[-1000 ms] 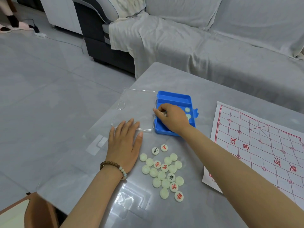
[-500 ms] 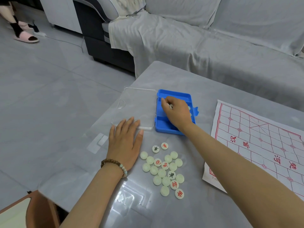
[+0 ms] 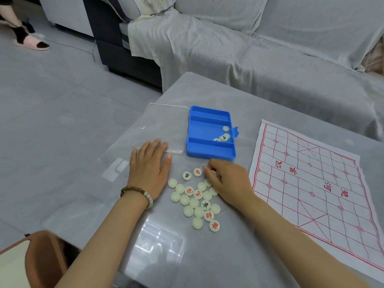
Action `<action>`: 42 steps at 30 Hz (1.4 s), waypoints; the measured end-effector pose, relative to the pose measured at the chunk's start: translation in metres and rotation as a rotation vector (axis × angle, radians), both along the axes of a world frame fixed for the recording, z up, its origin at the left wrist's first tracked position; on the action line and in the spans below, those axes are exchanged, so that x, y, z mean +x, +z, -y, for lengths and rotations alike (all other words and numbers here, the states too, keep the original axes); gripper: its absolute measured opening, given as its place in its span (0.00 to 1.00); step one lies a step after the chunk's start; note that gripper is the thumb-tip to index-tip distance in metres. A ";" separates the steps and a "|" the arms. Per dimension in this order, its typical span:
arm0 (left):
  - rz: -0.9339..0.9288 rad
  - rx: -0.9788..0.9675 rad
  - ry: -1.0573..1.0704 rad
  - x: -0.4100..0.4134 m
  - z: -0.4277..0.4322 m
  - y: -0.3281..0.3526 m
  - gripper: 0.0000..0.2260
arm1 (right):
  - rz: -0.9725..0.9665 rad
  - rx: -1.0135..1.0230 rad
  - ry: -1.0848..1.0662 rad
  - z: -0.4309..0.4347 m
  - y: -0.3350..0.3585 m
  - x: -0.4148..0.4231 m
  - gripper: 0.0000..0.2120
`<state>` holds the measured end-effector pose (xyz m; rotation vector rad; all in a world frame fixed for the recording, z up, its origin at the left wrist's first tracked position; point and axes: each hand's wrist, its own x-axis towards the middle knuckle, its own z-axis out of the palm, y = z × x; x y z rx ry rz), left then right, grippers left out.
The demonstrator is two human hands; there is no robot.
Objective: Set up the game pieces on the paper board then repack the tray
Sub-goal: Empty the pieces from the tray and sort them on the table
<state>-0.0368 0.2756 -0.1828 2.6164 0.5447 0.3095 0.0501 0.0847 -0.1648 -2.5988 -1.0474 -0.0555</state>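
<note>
A blue tray (image 3: 209, 151) with three long compartments lies open on the grey table, its clear lid (image 3: 164, 125) folded out to the left. A few cream game pieces (image 3: 224, 136) sit in the middle compartment at its right end. Several more round pieces (image 3: 197, 199), some with red or black characters, lie in a loose heap in front of the tray. My right hand (image 3: 226, 181) has come down on the heap's far right edge, fingers curled round pieces. My left hand (image 3: 148, 169) lies flat on the table, fingertips at the lid's near edge. The paper board (image 3: 315, 183) lies to the right.
The table's (image 3: 207, 256) left edge drops to the grey floor. A sofa under a grey cover (image 3: 249, 48) stands behind the table. A brown chair back (image 3: 39, 258) is at the lower left. A person's foot in a pink slipper (image 3: 31, 42) is at the far upper left.
My right hand has left the tray's middle compartment and moved back to the heap of pieces. More pieces now lie in the tray. My left hand has stayed put.
</note>
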 end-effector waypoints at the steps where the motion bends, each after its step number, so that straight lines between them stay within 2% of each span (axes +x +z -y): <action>1: -0.001 0.005 -0.002 0.000 0.000 0.000 0.28 | 0.003 0.028 0.022 0.001 -0.002 0.001 0.13; 6: -0.008 0.023 -0.003 0.000 0.000 0.000 0.24 | -0.132 0.159 0.058 0.013 0.000 0.000 0.08; 11: 0.005 0.027 -0.012 -0.001 -0.001 -0.001 0.24 | -0.221 -0.064 0.154 0.033 0.006 -0.021 0.26; 13: 0.006 0.032 -0.008 -0.001 0.000 0.000 0.26 | -0.214 -0.122 0.175 0.033 0.003 -0.028 0.28; 16: 0.006 0.025 -0.006 -0.001 0.000 0.001 0.27 | -0.207 -0.124 0.180 0.027 -0.001 -0.029 0.28; 20: -0.003 0.019 -0.004 -0.002 0.001 0.003 0.22 | -0.219 -0.172 0.176 0.023 -0.002 -0.027 0.28; 23: -0.011 0.018 -0.006 -0.002 0.001 0.003 0.21 | -0.256 -0.181 0.190 0.027 0.003 -0.028 0.29; 29: -0.013 0.005 -0.008 -0.002 0.001 0.004 0.21 | -0.226 -0.188 0.082 0.034 0.000 -0.035 0.32; 32: -0.009 0.004 -0.010 -0.003 0.001 0.005 0.21 | -0.246 -0.195 0.071 0.033 0.001 -0.045 0.31; 36: -0.010 0.006 -0.008 -0.002 0.002 0.005 0.21 | -0.267 -0.167 0.168 0.029 0.001 -0.057 0.34; 39: -0.012 0.005 -0.008 -0.002 0.001 0.006 0.21 | -0.311 -0.118 0.213 0.024 0.007 -0.056 0.29; 42: -0.020 0.003 -0.005 -0.002 0.002 0.005 0.21 | -0.241 -0.005 0.121 0.016 0.021 -0.034 0.27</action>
